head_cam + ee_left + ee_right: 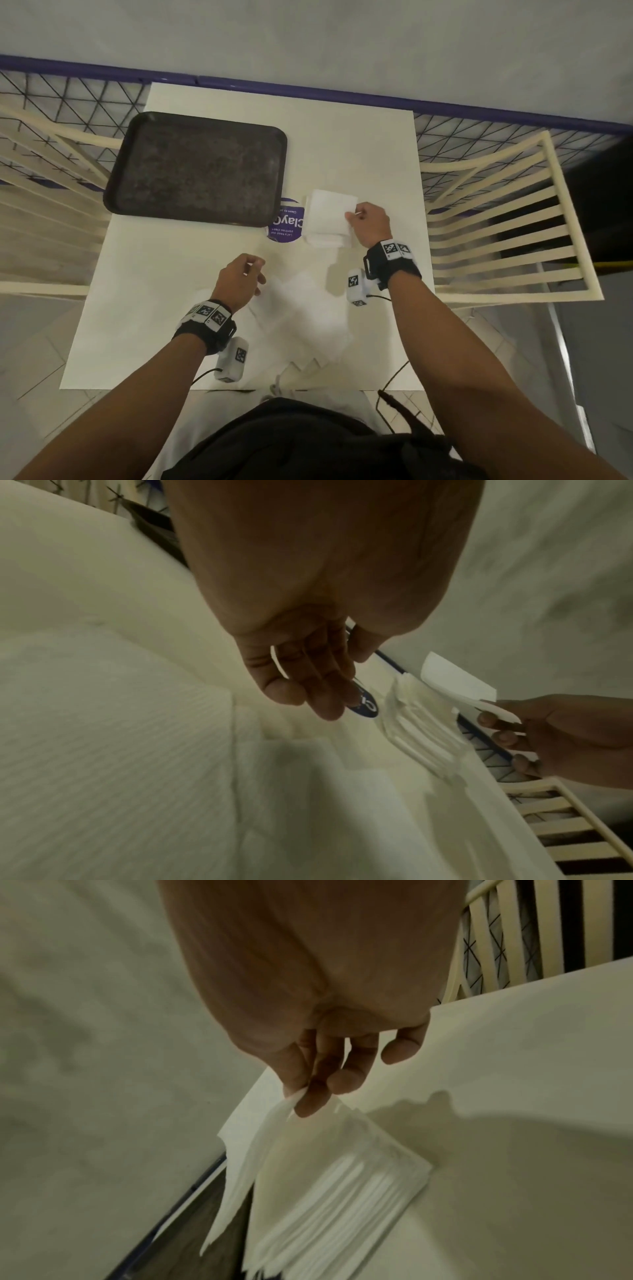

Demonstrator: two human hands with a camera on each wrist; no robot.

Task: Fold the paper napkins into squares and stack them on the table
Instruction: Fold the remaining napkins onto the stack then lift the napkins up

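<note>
The right hand (371, 222) pinches a thin, floppy napkin (240, 1164) by its corner above the stack (329, 224), centre frame, while the left hand (239, 281) hangs relaxed, empty.

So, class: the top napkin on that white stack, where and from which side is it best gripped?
Take the top napkin by its loose right edge, from the right. The right hand already pinches it there, and that edge peels up off the stack, so one sheet probably comes away alone. The stack's left side lies near the tray.
</note>
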